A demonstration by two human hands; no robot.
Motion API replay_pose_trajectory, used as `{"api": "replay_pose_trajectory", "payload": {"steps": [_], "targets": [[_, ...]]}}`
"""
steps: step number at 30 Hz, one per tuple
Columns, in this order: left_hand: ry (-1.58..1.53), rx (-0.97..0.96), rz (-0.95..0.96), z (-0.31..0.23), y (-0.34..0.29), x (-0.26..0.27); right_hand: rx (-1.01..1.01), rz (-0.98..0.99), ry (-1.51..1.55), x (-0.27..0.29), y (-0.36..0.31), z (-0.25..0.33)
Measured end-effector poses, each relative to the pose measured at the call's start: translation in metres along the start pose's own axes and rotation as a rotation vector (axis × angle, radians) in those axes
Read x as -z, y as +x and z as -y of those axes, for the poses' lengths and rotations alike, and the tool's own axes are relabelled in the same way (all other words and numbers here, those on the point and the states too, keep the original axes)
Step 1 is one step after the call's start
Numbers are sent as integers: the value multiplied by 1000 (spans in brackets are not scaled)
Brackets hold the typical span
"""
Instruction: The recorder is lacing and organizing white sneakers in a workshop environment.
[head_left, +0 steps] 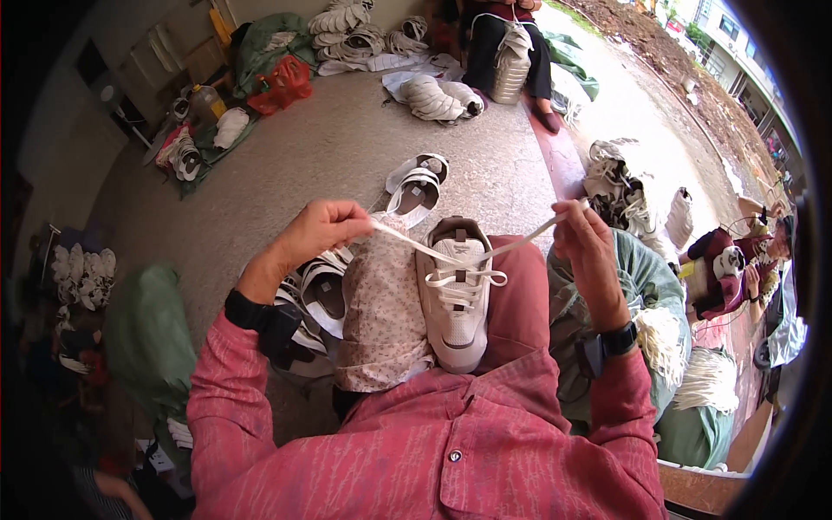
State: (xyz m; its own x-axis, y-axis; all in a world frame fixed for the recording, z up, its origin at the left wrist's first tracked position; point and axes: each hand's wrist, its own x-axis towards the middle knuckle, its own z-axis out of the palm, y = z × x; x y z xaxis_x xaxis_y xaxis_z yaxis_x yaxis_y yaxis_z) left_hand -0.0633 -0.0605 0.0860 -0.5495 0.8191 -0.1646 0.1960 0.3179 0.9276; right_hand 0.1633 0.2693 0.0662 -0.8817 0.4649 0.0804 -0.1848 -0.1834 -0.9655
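Note:
A white sneaker point(456, 314) rests on my lap, toe toward me, between a flowered cloth point(382, 303) over one leg and my other, red-trousered leg. White shoelace point(518, 243) runs through its eyelets, with small loops standing out at the front rows. My left hand point(325, 227) pinches one lace end and holds it out to the left, raised above the cloth. Off to the right, my right hand point(582, 229) grips the other end between its fingers. Both lace ends are stretched outward from the tongue. A dark band with a box sits on each of my wrists.
More white shoes point(418, 186) lie on the floor ahead, others point(322, 290) beside my left leg. Green sacks point(637, 277) stand at my right, topped with bundles of white laces point(706, 381). A green sack point(152, 325) is at left. Other people sit at the far side and right.

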Motion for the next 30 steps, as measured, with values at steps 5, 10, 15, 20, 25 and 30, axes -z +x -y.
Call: {"api": "replay_pose_trajectory", "payload": {"steps": [5, 10, 15, 20, 25, 30], "targets": [[63, -225, 62, -96, 11, -41, 480, 687, -536, -77, -7, 66], [217, -504, -7, -127, 15, -85, 416, 569, -787, -94, 3, 52], [545, -1059, -168, -84, 2, -108, 202, 229, -249, -75, 19, 45], [379, -326, 29, -17, 24, -150, 214, 211, -135, -69, 21, 45], [-238, -106, 389, -32, 38, -162, 201, 258, -142, -60, 18, 42], [-292, -121, 235, -55, 11, -126, 191, -32, -226, -3, 12, 16]]}}
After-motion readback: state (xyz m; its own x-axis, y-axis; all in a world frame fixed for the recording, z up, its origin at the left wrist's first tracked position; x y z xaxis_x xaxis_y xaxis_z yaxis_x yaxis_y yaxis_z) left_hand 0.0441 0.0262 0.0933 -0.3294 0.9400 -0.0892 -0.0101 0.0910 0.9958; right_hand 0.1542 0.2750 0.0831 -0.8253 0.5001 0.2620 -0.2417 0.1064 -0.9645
